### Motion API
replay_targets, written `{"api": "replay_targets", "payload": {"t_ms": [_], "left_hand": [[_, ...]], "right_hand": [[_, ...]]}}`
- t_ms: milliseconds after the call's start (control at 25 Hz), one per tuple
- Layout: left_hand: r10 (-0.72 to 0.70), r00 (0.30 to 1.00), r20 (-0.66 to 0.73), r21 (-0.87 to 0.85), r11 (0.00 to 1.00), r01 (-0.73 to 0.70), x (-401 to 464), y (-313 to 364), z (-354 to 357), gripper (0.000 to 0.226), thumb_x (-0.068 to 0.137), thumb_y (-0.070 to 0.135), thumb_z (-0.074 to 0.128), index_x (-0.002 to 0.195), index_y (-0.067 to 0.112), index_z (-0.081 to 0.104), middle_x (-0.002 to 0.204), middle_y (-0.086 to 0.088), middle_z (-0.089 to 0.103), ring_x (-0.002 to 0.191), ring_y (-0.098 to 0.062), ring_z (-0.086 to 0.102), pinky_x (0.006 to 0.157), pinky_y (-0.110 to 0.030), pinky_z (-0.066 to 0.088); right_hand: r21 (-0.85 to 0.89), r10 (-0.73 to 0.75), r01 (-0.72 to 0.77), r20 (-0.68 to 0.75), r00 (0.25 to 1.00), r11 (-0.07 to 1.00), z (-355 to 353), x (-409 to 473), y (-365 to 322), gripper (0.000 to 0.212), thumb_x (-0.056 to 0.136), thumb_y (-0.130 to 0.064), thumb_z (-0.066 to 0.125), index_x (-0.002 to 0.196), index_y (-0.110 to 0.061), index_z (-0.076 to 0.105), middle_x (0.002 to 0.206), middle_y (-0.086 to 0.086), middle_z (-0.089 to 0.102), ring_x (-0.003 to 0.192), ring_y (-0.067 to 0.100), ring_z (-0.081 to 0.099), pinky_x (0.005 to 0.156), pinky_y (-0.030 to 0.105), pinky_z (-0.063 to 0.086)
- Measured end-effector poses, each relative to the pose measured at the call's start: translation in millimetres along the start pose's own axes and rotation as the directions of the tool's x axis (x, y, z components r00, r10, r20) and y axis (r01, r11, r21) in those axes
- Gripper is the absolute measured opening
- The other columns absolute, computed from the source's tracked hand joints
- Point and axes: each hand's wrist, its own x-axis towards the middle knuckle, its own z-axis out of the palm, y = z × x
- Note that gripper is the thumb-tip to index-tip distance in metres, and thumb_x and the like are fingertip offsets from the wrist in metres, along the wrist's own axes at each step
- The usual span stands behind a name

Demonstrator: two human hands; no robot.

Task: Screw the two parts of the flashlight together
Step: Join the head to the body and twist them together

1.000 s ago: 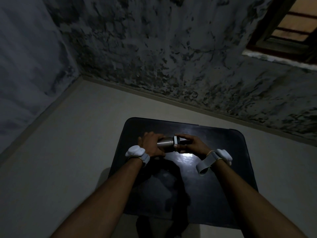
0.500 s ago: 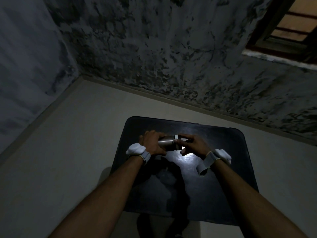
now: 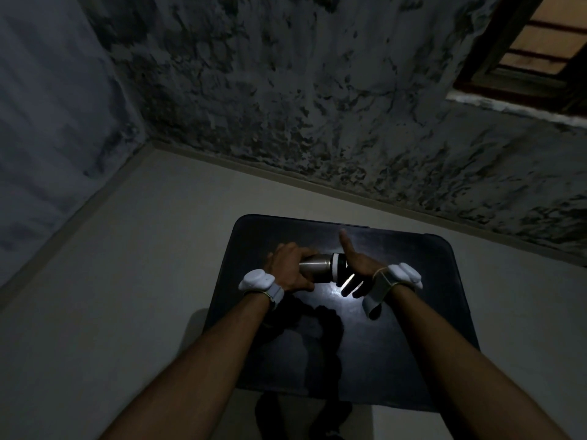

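Here, at the left, the left hand (image 3: 287, 269) is wrapped around the silver body (image 3: 316, 272) of the flashlight, holding it level just above the dark desk (image 3: 397, 360), with a white band (image 3: 259, 282) on that wrist. Moving right, the black head (image 3: 339, 268) sits on the end of the body with a pale ring at the seam; the two parts look joined, though how deep the thread has gone cannot be told. The lamp is lit: a bright patch falls on the desk under the head. Further right, the right hand (image 3: 360, 269) is spread apart, thumb raised and fingers (image 3: 349, 282) pointing down, lying against the head's end rather than clamped on it. It too wears a white band (image 3: 401, 277). Judging from this, the parts are mated and the light works, so the screwing seems nearly or wholly done; at most a final tightening turn and setting the flashlight down remain.
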Motion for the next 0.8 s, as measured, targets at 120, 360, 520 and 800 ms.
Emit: {"api": "replay_targets", "payload": {"t_ms": [120, 360, 520, 800], "left_hand": [[-0.007, 1.0, -0.025, -0.038, 0.999, 0.006, -1, -4, -1, 0.071, 0.053, 0.038, 0.081, 0.121, 0.042, 0.061, 0.107, -0.001, 0.063, 0.101, -0.027, 0.059, 0.087, -0.043, 0.051], [0.021, 0.999, -0.041, -0.082, 0.996, -0.024, -6, -5, 0, 0.063, 0.051, 0.028, 0.083, 0.112, 0.03, 0.069, 0.087, 0.007, 0.057, 0.085, -0.019, 0.062, 0.074, -0.031, 0.052], [-0.002, 0.998, -0.055, -0.124, 0.992, -0.005, -5, -2, 1, 0.072, 0.045, 0.039, 0.079, 0.115, 0.039, 0.066, 0.099, 0.0, 0.062, 0.09, -0.022, 0.063, 0.078, -0.038, 0.055], [0.016, 0.999, -0.051, -0.118, 0.993, -0.022, -6, -10, 0, 0.074, 0.045, 0.042, 0.077, 0.118, 0.04, 0.064, 0.102, -0.001, 0.067, 0.09, -0.022, 0.063, 0.077, -0.035, 0.054]], "right_hand": [[0.324, -0.014, -0.009, 0.068, 0.998, 0.946, -6, -10, 3, 0.07, 0.088, -0.066, 0.052, 0.124, -0.006, 0.061, 0.125, 0.022, 0.064, 0.086, 0.037, 0.071, 0.068, 0.048, 0.061], [0.145, -0.256, 0.256, -0.022, 0.966, 0.956, -6, -24, 3, 0.011, 0.097, -0.028, 0.055, 0.096, -0.018, 0.06, 0.112, 0.019, 0.064, 0.065, 0.032, 0.071, 0.049, 0.031, 0.054], [0.167, -0.292, 0.291, -0.017, 0.956, 0.942, -3, -20, 4, 0.026, 0.089, -0.035, 0.069, 0.108, -0.019, 0.063, 0.106, 0.021, 0.069, 0.078, 0.039, 0.075, 0.058, 0.043, 0.061], [0.175, -0.434, 0.431, -0.023, 0.901, 0.885, 2, -14, 9, 0.037, 0.075, -0.018, 0.085, 0.108, -0.024, 0.069, 0.118, 0.017, 0.068, 0.092, 0.03, 0.074, 0.075, 0.042, 0.063]]}}
